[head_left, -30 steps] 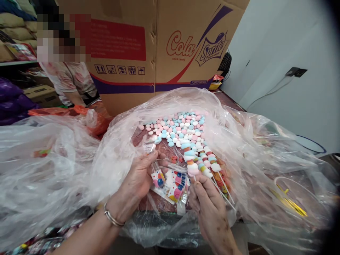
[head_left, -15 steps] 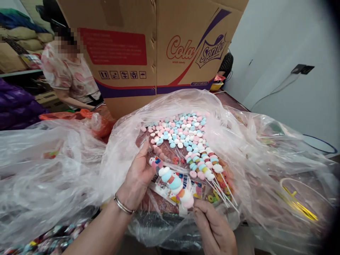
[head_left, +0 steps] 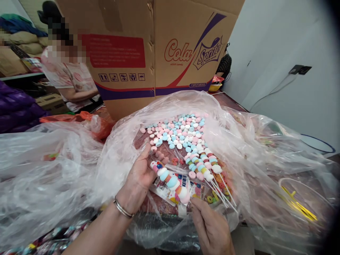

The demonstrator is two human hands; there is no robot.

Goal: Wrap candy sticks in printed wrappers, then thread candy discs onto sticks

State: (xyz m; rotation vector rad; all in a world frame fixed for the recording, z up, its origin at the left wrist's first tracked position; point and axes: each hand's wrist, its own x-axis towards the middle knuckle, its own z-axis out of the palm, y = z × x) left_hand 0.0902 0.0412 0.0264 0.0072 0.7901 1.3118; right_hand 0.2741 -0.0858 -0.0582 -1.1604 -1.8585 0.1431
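Observation:
My left hand [head_left: 138, 177] holds a small clear printed sleeve [head_left: 175, 186] at its mouth, thumb up, fingers curled under it. My right hand [head_left: 211, 226] pinches the stick end of a candy skewer [head_left: 171, 180] of white, blue and pink discs, which lies slanted inside the sleeve. Both hands are inside a big clear plastic bag [head_left: 239, 148]. Just right of the sleeve lie several more candy skewers [head_left: 205, 166] with white sticks. Beyond them sits a heap of loose pastel candy discs [head_left: 177, 131].
A large "Cola Sprite" cardboard box [head_left: 148, 53] stands right behind the bag. Another clear plastic bag [head_left: 45, 170] bulges at left, an orange bag [head_left: 92, 122] behind it. A person in a floral top [head_left: 71, 85] works at far left. Yellow-marked plastic [head_left: 297, 203] lies at right.
The skewer held upright a second ago has been tipped over and pushed into the sleeve in my left hand. My right hand dropped lower toward me.

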